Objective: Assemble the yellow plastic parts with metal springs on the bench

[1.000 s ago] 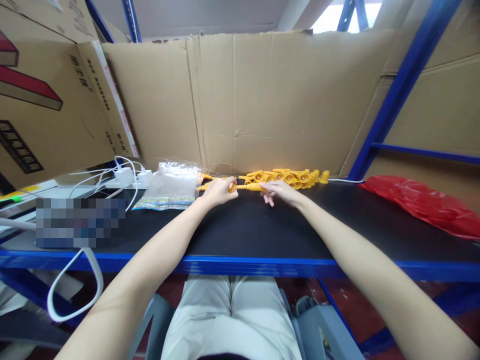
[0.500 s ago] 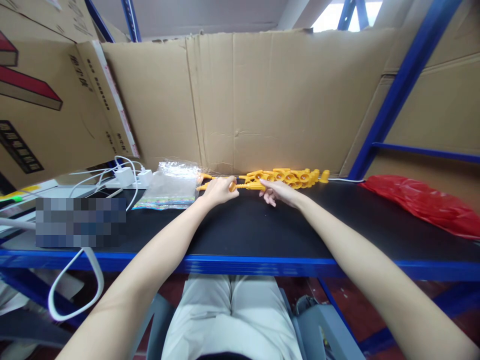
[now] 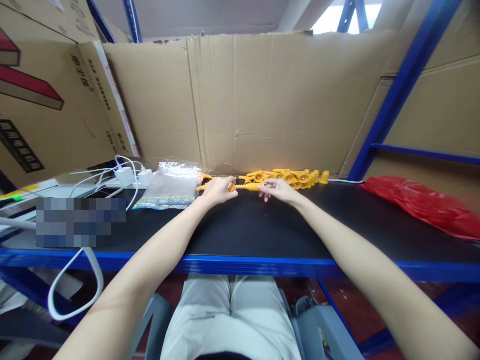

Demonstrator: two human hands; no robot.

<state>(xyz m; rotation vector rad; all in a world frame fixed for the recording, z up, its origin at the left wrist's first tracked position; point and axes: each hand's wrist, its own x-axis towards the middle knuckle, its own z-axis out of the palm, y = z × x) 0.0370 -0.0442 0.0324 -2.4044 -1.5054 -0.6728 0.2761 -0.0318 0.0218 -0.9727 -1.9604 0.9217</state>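
My left hand (image 3: 216, 191) is closed around a slim yellow plastic piece (image 3: 250, 187) with a ridged stem, held low over the black tabletop. At the right end of that piece, my right hand (image 3: 280, 190) has its thumb and forefinger pinched together, the other fingers curled loosely below. Just behind lies a row of similar yellow plastic pieces (image 3: 288, 177) with round, flared cup-like ends. One yellow cup-shaped part (image 3: 324, 177) stands at the row's right end. More yellow stems reach left behind my left hand, partly hidden by it.
A clear plastic bag (image 3: 170, 186) lies left of my left hand. White chargers (image 3: 125, 176) and cables clutter the far left. Red plastic film (image 3: 420, 202) lies at the right. A cardboard wall (image 3: 270, 105) closes off the back; the bench has a blue front edge (image 3: 258, 265).
My right hand has shifted slightly, its thumb and forefinger now drawn together at the yellow piece's end. My left hand has stayed almost still.
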